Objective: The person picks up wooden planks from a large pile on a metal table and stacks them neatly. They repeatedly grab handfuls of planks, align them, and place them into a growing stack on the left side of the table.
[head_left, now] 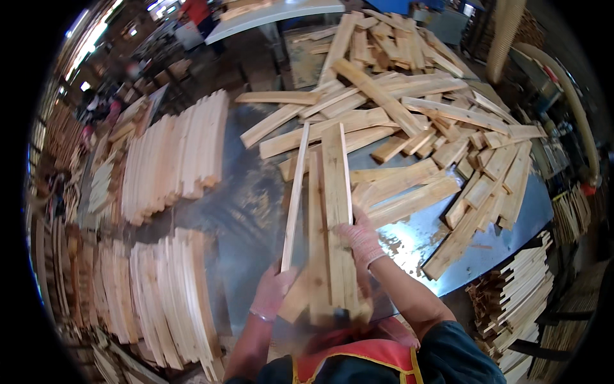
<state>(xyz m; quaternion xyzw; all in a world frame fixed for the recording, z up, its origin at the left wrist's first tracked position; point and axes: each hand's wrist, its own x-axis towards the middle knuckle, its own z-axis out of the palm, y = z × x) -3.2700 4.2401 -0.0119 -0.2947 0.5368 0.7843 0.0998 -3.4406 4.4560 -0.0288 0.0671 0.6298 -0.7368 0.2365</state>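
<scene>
My left hand [271,291], in a pale pinkish glove, is closed round the near end of a narrow wooden strip [296,198] that slants up and away from me. My right hand [359,240], gloved alike, grips the right edge of a wider wooden board [338,205] with its fingers on the edge. That board points away from me, its near end close to my red apron [364,352]. Partly beneath it runs another wooden board [317,237]. A short wood piece [295,301] lies under the boards, beside my left wrist.
A heap of loose boards [384,96] covers the far and right parts of the metal table [249,211]. Neat stacks of planks stand at the left, one farther [173,153] and one nearer [169,294]. More strips [521,301] are piled at the right. A person in red [197,13] stands far back.
</scene>
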